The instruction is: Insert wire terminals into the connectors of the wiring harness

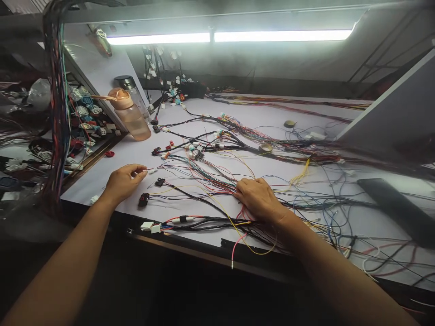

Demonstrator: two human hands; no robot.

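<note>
From my remote seat I see the white worktop (88, 181), with a black-taped wiring harness (251, 148) stretched across its middle. In front of it, loose multicoloured wires (212, 179) run beneath my right hand (257, 198); its fingers curl over them, but I cannot tell whether that grip is clamped. My left hand (123, 183) brings thumb and forefinger together at a thin red wire (150, 169), just beside a small white connector (153, 171); whether they pinch it, I cannot tell.
</note>
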